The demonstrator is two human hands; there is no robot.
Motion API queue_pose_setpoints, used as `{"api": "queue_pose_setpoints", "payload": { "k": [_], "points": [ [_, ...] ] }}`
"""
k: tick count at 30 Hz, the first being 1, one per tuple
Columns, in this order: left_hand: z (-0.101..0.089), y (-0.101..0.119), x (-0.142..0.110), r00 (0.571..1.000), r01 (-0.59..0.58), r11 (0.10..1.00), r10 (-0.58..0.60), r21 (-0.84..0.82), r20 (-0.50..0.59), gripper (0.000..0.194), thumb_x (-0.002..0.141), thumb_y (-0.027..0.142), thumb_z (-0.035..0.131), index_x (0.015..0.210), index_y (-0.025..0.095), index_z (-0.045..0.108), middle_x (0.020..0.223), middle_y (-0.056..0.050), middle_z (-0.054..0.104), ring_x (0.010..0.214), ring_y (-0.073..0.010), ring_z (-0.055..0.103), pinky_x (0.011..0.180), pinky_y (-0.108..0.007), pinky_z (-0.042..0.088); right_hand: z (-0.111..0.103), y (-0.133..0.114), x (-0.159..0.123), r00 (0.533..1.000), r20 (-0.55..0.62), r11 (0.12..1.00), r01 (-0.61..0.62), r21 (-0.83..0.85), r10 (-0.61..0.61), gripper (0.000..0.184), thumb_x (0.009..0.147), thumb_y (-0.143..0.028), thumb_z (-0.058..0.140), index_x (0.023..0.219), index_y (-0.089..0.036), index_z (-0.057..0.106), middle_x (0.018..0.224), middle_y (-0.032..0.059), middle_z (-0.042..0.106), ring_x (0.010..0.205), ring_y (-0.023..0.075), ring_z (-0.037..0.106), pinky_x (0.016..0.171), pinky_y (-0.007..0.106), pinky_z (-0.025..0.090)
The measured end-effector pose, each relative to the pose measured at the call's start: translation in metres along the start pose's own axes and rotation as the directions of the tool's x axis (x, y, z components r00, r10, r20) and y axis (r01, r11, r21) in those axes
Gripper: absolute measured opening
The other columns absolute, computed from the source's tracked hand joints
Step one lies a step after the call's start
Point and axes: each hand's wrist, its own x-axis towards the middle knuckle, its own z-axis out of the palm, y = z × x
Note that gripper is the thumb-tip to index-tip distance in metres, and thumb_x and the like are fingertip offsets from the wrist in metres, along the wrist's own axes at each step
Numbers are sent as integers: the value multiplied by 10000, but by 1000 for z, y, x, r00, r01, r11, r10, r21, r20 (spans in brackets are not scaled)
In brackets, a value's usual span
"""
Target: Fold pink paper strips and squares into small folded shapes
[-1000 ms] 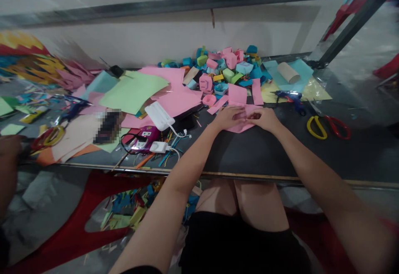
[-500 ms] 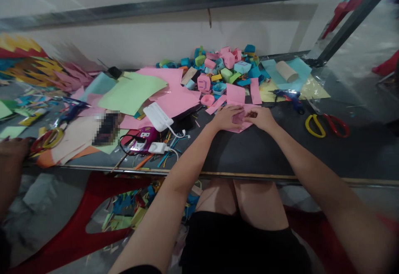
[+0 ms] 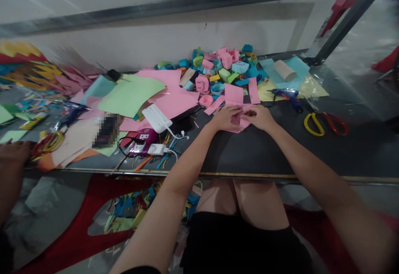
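A sheet of pink paper [image 3: 234, 129] lies on the dark tabletop in front of me, its right part folded up under my hands. My left hand [image 3: 227, 117] rests across the left side of the sheet, fingers stretched out and pressing it down. With bent fingers, my right hand [image 3: 258, 117] pinches the folded part; its fingertips are partly hidden. Just beyond are a pink paper rectangle [image 3: 234, 94] and pink strips [image 3: 254, 91]. Further back sits a heap of small folded paper pieces [image 3: 225, 60] in pink, blue, green and yellow.
Scissors [image 3: 314, 125] and a blue glue gun [image 3: 289, 94] lie to the right, near a cardboard tube [image 3: 285, 71]. On the left are green paper [image 3: 132, 93], a white power bank [image 3: 156, 118], a purple power strip [image 3: 145, 138] and another person's hand [image 3: 14, 152].
My right hand's fingers have shifted slightly on the fold, and the pink paper's right part is lifted a little more. My left hand stays in place. The view has tilted slightly.
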Motion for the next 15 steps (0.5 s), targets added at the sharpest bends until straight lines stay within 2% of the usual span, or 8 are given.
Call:
{"api": "queue_pose_setpoints", "payload": {
  "k": [2,5,11,15],
  "points": [
    [0,1,0,1000,7,1000,-7,1,-2,879,774,638,787,1539,306,511,1658,-58,434,1553,-328,356,1312,-544,197,2,1,0,998,-9,998,55,-43,-56,249,808,-476,779,899,-245,790,981,82,784,963,288,695,902,448,517],
    [1,1,2,1000,8,1000,-8,3,-1,859,776,629,788,1524,297,530,1659,-63,433,1557,-325,350,1315,-533,193,7,6,0,993,-33,983,108,-150,-114,338,764,-495,830,1000,-258,781,1234,111,732,1200,355,622,1083,539,438],
    [0,1,2,1000,-2,1000,3,-26,14,819,799,633,759,1518,313,533,1670,-54,414,1558,-303,356,1309,-530,204,10,14,-2,999,-33,956,32,-291,-43,497,782,-620,774,1141,-280,723,1466,115,562,1377,426,444,1111,607,388],
    [-1,2,2,1000,19,1000,-19,-13,20,856,776,636,769,1524,293,530,1669,-66,414,1563,-321,340,1302,-558,206,5,14,-4,995,47,933,100,-344,-90,725,785,-655,748,1392,-285,606,1613,128,400,1462,470,324,1140,666,327]
  ]
}}
